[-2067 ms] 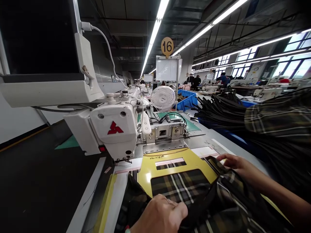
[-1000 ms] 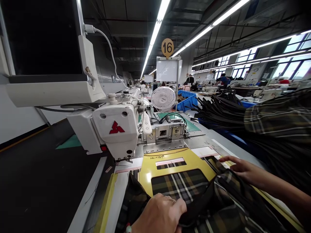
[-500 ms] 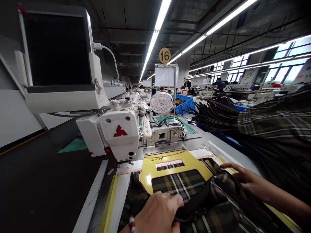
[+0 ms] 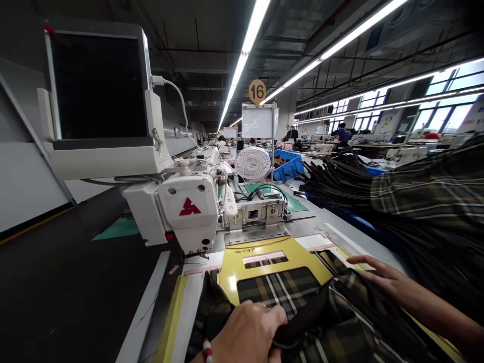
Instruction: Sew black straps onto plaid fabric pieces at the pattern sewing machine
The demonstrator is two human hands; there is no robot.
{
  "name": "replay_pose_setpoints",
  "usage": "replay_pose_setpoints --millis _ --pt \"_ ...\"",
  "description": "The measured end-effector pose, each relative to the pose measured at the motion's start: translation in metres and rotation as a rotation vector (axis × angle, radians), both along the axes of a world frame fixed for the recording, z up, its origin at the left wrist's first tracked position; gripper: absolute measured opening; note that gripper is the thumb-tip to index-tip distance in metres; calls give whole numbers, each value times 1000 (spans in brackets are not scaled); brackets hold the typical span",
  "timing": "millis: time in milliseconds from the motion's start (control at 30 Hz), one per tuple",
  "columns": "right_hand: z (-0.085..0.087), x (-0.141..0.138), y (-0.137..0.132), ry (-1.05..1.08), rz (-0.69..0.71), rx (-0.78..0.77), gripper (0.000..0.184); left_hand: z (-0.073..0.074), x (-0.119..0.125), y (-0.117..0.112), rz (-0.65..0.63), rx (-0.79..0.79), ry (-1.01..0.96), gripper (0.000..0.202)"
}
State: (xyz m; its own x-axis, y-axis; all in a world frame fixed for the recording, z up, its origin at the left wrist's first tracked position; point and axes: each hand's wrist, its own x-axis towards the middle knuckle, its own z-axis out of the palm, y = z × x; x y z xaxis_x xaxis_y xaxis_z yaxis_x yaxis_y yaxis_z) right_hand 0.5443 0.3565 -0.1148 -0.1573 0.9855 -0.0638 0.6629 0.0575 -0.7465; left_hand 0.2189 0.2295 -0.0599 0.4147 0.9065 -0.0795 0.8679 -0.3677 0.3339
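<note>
Machine head [image 4: 189,214]: white, left of our yellow template [image 4: 302,258].
Left hand [image 4: 247,327]: we pinch a dark fold of plaid cloth [image 4: 336,340].
Plaid cloth: seen through the template's openings, bunched between our hands.
Right hand [image 4: 383,280]: at the cloth's right edge; we cannot tell whether it grips.

Left hand [image 4: 247,330] had a thin ring [image 4: 260,305] on one finger, kinda too tiny for details, plus a bracelet [image 4: 207,350] of roundish red and whitish beads. Right hand [image 4: 383,279] was pretty slim-fingered, forearm [image 4: 434,308] bare as far as it showed.
</note>
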Motion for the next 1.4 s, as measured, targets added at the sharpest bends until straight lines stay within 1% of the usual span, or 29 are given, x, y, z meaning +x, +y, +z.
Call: replay_pose_setpoints --millis 67,100,200,267,367,433,500,600,700,867,1000,1200,1267,1333,1400 --pt "11 -5 8 29 -30 -39 50 2 0 1 -51 3 5 27" --pt "16 -11 13 26 -36 -31 52 2 0 2 -64 16 2 27" --pt "22 -32 34 -90 -11 70 54 -1 -1 5 -66 45 0 26" --pt "20 -44 50 -194 -9 109 53 -5 -2 6 -78 59 7 24" --pt "10 -49 70 -296 5 146 40 -12 -2 7 -107 105 12 23" --pt "3 -47 79 -279 54 161 33 -14 -2 6 -102 129 18 22" --pt "-3 -44 85 -236 106 185 27 -14 -1 5 -84 118 27 21" --pt "-8 -43 92 -287 155 281 16 -10 0 4 -51 73 33 19" --pt "-10 -48 96 -376 181 342 14 -8 1 4 -49 50 29 21" --pt "-6 -53 96 -422 200 358 10 -15 0 4 -58 83 8 23" --pt "-3 -54 94 -454 211 356 9 -18 -1 3 -38 91 -10 24" --pt "2 -57 95 -492 203 316 6 -17 -4 3 -71 147 -79 22" --pt "5 -58 94 -510 200 296 9 -17 -5 1 -70 159 -92 21" --pt "10 -62 89 -534 191 285 17 -20 -5 -2 -62 184 -108 22" --pt "17 -66 77 -545 190 303 27 -24 -3 -5 -2 244 -117 25"
